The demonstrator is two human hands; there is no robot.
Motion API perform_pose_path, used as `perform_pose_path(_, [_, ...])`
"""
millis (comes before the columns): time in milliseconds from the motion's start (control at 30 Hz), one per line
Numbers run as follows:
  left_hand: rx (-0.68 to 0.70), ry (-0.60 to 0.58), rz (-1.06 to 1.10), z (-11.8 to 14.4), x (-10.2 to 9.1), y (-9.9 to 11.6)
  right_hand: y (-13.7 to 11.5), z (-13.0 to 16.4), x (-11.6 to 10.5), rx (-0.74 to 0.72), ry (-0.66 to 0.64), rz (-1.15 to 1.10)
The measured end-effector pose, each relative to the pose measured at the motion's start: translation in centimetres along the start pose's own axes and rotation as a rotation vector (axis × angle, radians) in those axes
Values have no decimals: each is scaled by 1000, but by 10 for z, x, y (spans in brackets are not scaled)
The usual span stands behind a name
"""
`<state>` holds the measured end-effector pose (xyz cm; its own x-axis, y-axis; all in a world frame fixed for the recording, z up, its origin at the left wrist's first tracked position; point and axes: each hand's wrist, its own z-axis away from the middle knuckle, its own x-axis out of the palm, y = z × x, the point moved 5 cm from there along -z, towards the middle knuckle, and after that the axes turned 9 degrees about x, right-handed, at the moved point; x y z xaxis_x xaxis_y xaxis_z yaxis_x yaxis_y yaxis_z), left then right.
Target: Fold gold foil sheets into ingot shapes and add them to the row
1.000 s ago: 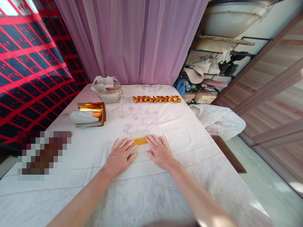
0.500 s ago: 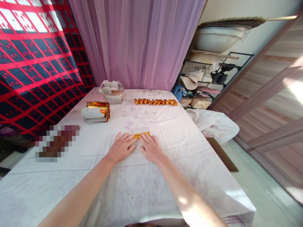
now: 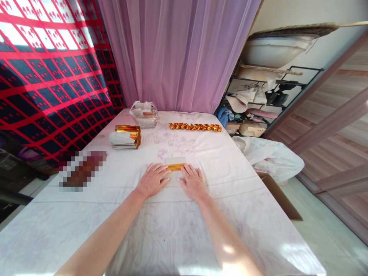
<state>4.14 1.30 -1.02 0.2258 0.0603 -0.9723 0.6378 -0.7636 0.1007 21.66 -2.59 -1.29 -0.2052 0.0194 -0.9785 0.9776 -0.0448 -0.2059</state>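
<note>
A sheet of paper [image 3: 175, 160], pale with a gold folded strip [image 3: 175, 167] along its near side, lies flat on the cloth-covered table [image 3: 172, 230]. My left hand [image 3: 153, 179] rests palm down, fingers spread, its fingertips at the strip's left end. At the right end, the fingertips of my right hand [image 3: 193, 181] press the strip, with the thumb held apart. Farther back on the left stands a stack of gold and white paper sheets [image 3: 125, 138]. A row of folded shiny gold pieces [image 3: 195, 127] lies toward the far edge.
A clear plastic bag [image 3: 144, 115] with papers sits at the back left. A blurred-out patch [image 3: 82, 170] covers something at the left edge. Right of the table are a white plastic bag [image 3: 276, 157], a cardboard box [image 3: 278, 197] and a shelf rack [image 3: 264, 80]. A purple curtain [image 3: 172, 53] hangs behind.
My hands have slid apart toward the two ends of the gold strip, uncovering its middle. The whole view has shifted slightly, so things appear farther right.
</note>
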Motion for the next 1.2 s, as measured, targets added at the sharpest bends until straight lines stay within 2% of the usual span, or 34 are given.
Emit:
perform_pose_path(433, [29, 46, 25, 5, 2, 0, 2, 3, 4, 1, -10, 5])
perform_pose_path(633, [36, 117, 42, 5, -4, 3, 4, -7, -8, -16, -28, -21])
perform_pose_path(767, [26, 127, 64, 0, -9, 9, 2, -17, -15, -22, 28, -40])
perform_pose_path(967, [20, 94, 72, -4, -2, 14, 1, -14, -6, -42, 154, -59])
perform_pose_path(1200, [24, 49, 51, -1, 1, 11, 6, -12, -1, -69, 177, -91])
